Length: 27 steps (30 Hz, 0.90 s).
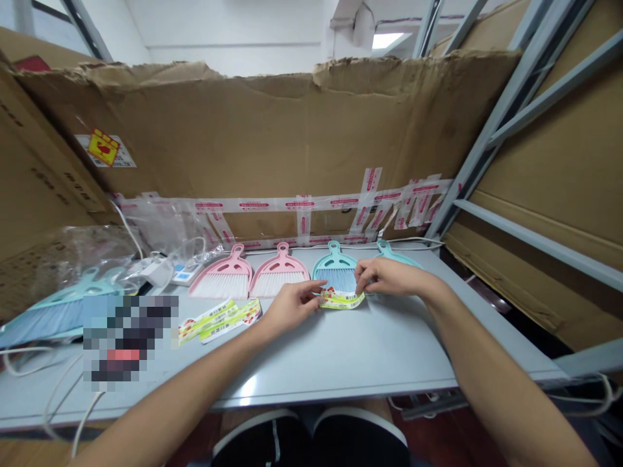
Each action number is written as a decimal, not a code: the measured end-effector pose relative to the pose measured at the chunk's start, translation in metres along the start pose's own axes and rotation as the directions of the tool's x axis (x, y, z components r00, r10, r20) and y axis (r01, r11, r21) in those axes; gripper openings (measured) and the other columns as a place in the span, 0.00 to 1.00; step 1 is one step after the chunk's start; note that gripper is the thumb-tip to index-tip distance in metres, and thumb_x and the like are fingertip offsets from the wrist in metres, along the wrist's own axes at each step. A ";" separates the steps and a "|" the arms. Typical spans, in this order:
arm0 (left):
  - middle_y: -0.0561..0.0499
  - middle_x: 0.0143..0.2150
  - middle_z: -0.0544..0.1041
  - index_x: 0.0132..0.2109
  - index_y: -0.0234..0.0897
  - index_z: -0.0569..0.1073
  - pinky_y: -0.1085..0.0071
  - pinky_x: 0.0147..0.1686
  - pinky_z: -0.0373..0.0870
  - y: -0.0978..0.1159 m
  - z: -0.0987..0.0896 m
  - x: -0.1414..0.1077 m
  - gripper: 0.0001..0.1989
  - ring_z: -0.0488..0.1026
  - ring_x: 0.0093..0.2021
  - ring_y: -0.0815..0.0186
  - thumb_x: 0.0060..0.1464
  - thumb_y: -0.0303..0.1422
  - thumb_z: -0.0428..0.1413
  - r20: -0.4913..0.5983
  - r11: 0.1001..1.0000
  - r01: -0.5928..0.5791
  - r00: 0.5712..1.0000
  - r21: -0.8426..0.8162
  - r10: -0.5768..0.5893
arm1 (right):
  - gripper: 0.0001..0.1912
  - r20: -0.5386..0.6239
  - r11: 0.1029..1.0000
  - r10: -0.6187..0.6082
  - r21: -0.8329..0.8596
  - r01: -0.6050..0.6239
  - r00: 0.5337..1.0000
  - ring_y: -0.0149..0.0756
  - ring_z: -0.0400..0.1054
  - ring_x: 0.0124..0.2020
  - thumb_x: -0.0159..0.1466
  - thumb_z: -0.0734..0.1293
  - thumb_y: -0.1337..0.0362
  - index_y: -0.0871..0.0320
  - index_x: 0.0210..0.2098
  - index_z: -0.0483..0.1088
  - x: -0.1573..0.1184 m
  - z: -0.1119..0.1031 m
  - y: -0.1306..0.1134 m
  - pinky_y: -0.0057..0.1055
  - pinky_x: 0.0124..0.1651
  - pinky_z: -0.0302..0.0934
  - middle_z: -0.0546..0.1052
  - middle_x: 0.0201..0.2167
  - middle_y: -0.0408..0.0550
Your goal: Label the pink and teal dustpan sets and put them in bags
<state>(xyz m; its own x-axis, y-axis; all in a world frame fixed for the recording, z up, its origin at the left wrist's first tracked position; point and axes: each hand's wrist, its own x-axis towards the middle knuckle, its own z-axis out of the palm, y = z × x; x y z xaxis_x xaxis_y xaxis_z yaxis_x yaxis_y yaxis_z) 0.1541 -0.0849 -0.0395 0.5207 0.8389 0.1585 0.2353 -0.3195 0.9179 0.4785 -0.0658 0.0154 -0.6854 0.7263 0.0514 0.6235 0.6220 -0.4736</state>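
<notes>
A printed yellow-green and white strip, curved slightly, lies between my two hands. My left hand pinches its left end with thumb and fingertips. At the upper right end, my right hand has its fingers closed on the strip's edge. Just behind the strip is a teal dustpan with a blue-bristled brush set in it. A second teal dustpan is mostly covered by my right hand and forearm. Several similar strips lie in a loose pile to the left of my left hand.
Two pink dustpans with white-bristled brushes stand along the table's back. At left are more teal dustpan sets, clear plastic wrap, white cables and a blurred-out item. A cardboard wall and metal frame enclose the table.
</notes>
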 end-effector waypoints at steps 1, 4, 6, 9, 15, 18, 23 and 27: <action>0.40 0.51 0.89 0.66 0.38 0.83 0.63 0.42 0.78 -0.001 0.000 0.000 0.25 0.83 0.36 0.60 0.66 0.40 0.65 -0.007 1.000 0.006 1.000 0.001 -0.006 | 0.15 -0.002 1.000 0.004 0.005 -0.004 1.000 0.41 0.79 0.43 0.65 0.73 0.70 0.46 0.43 0.91 0.000 0.000 0.000 0.34 0.48 0.71 0.83 0.45 0.47; 0.40 0.50 0.89 0.67 0.37 0.82 0.64 0.42 0.78 -0.003 -0.002 0.001 0.25 0.83 0.36 0.61 0.66 0.40 0.65 -0.010 1.000 0.027 1.000 -0.013 -0.027 | 0.17 -0.006 1.000 0.010 0.021 -0.010 1.000 0.41 0.79 0.43 0.64 0.72 0.71 0.46 0.43 0.90 0.001 0.001 0.002 0.35 0.48 0.71 0.83 0.45 0.47; 0.39 0.51 0.88 0.68 0.37 0.81 0.64 0.41 0.78 -0.003 -0.002 0.002 0.27 0.83 0.36 0.61 0.67 0.41 0.65 -0.017 0.999 0.030 0.999 -0.029 -0.030 | 0.18 -0.007 1.000 0.011 0.023 -0.011 1.000 0.41 0.79 0.44 0.64 0.72 0.72 0.46 0.44 0.90 0.002 0.002 0.004 0.35 0.49 0.71 0.83 0.46 0.47; 0.39 0.51 0.89 0.68 0.37 0.81 0.64 0.42 0.78 -0.002 -0.003 0.002 0.27 0.84 0.36 0.60 0.66 0.41 0.66 -0.034 0.999 0.032 0.999 -0.031 -0.033 | 0.18 -0.001 1.000 0.014 0.024 -0.014 1.000 0.42 0.79 0.45 0.64 0.71 0.72 0.47 0.45 0.90 0.004 0.004 0.006 0.35 0.49 0.71 0.83 0.47 0.48; 0.38 0.50 0.89 0.66 0.37 0.83 0.63 0.43 0.79 -0.003 -0.001 0.002 0.26 0.85 0.38 0.58 0.66 0.43 0.67 -0.042 0.998 0.049 0.998 -0.028 -0.050 | 0.17 -0.033 0.998 0.034 0.046 -0.033 0.999 0.42 0.79 0.46 0.64 0.71 0.72 0.48 0.44 0.90 0.003 0.001 0.005 0.36 0.52 0.71 0.83 0.48 0.48; 0.40 0.50 0.89 0.65 0.37 0.83 0.63 0.44 0.79 -0.002 -0.002 0.001 0.25 0.86 0.38 0.58 0.66 0.43 0.66 -0.059 0.999 0.051 0.997 0.005 -0.051 | 0.17 -0.055 0.996 0.073 0.045 -0.070 0.996 0.42 0.79 0.47 0.64 0.71 0.71 0.49 0.44 0.90 0.003 -0.001 0.003 0.36 0.54 0.70 0.83 0.49 0.49; 0.43 0.45 0.89 0.61 0.39 0.86 0.61 0.46 0.82 -0.003 -0.004 0.003 0.20 0.86 0.39 0.58 0.69 0.42 0.64 -0.064 0.996 0.021 0.998 0.083 -0.016 | 0.16 -0.075 0.994 0.112 0.026 -0.110 0.991 0.44 0.79 0.47 0.64 0.71 0.71 0.50 0.43 0.90 0.005 0.000 0.002 0.37 0.55 0.70 0.83 0.49 0.50; 0.39 0.71 0.78 0.60 0.40 0.86 0.59 0.51 0.85 -0.009 -0.006 0.005 0.18 0.86 0.52 0.55 0.69 0.40 0.63 -0.079 0.992 -0.095 0.992 0.088 0.102 | 0.17 -0.095 0.992 0.125 0.005 -0.125 0.988 0.44 0.80 0.46 0.64 0.71 0.73 0.50 0.42 0.90 0.007 0.001 0.003 0.38 0.54 0.70 0.83 0.48 0.49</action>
<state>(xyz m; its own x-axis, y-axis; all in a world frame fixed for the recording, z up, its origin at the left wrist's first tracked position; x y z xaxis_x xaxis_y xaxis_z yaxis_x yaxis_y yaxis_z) 0.1497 -0.0757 -0.0451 0.4758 0.8339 0.2798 0.2562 -0.4357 0.8629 0.4755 -0.0591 0.0131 -0.5634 0.8228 0.0750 0.7023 0.5247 -0.4812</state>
